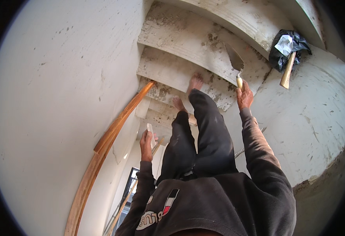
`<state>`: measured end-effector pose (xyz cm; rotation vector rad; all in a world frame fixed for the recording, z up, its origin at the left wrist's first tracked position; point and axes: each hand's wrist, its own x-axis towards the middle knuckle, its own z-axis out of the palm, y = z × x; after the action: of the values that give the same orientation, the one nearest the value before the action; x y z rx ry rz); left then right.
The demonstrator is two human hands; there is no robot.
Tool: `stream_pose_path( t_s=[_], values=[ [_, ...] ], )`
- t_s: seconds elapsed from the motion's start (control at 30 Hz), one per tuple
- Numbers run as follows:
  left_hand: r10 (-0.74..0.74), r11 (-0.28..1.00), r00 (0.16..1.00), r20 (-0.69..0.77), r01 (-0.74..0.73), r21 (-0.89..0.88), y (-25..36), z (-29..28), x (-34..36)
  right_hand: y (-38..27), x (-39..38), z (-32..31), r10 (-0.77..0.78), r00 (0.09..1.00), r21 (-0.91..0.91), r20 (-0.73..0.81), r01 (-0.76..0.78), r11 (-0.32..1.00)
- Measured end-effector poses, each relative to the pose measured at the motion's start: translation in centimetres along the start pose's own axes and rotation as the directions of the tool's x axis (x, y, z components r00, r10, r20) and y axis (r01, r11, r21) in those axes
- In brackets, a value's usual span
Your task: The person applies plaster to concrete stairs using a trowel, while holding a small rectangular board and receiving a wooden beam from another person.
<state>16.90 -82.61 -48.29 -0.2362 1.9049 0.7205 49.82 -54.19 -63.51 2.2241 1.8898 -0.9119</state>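
Observation:
My right hand point(245, 95) is closed round the pale wooden handle of a pointed trowel point(234, 59), whose blade points away from me over the stair treads. In my left hand point(146, 146) is a short, flat, whitish strip point(151, 133), pinched between thumb and fingers; its exact kind cannot be made out. The hands are held apart, one on each side of my legs. My bare feet stand on the concrete steps point(168, 65), which are stained and spotted with crumbs of mortar.
A curved wooden handrail point(115, 128) runs along the white wall point(62, 86) on the left. At the far right, a black plastic bag point(276, 55) lies with a white paper and a wooden tool handle point(288, 72). Higher steps curve away at the top.

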Motion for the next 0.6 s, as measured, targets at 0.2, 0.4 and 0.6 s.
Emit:
stream_pose_path(
  t_s=[0.2,0.4,0.6],
  values=[
    [-0.081,0.931,0.96,0.267,0.169,-0.324,-2.2,2.8,1.7,0.3,6.1,2.3,-0.161,0.973,-0.183,-0.166,0.13,0.974],
    [-0.085,0.922,0.895,0.438,0.238,-0.307,-5.1,4.7,3.4,-0.2,11.1,4.3,-0.249,0.943,-0.289,-0.221,0.181,0.94],
    [-0.039,0.902,0.876,0.481,0.238,-0.36,-8.4,4.9,7.6,-5.5,13.4,8.8,-0.527,0.835,-0.362,-0.157,0.448,0.818]
  ],
)
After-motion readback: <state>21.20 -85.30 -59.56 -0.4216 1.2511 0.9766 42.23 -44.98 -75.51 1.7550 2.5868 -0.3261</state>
